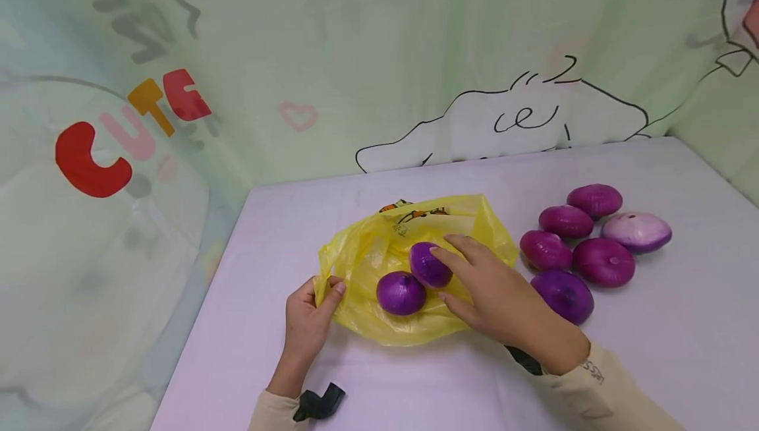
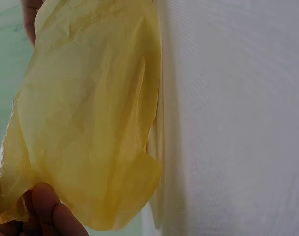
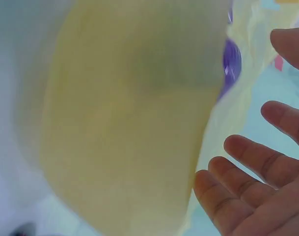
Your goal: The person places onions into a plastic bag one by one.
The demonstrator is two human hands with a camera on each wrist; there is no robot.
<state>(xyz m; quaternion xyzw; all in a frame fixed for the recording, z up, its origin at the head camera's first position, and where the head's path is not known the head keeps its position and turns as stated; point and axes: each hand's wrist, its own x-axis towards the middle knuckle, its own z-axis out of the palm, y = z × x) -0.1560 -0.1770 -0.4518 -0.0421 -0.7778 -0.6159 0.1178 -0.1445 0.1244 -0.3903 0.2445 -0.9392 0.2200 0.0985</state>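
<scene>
My left hand (image 1: 308, 319) pinches the left edge of a yellow plastic bag (image 1: 362, 319) between thumb and fingers; the left wrist view has the same grip at lower left. Two purple onions lie together on the bag: a left onion (image 1: 401, 294) with its tip up, and a right onion (image 1: 428, 263) beside it. Over the bag's right side, my right hand (image 1: 495, 286) has its fingers spread, with fingertips overlapping the right onion in the head view. In the right wrist view those fingers (image 3: 252, 172) are extended apart, with nothing between them, next to the bag's edge.
Several more onions lie in a group to the right, among them a dark purple onion (image 1: 563, 296) close by my right forearm and a pale-topped onion (image 1: 637, 231). They sit on a white-covered table (image 1: 670, 352). A printed green curtain (image 1: 332, 55) hangs behind.
</scene>
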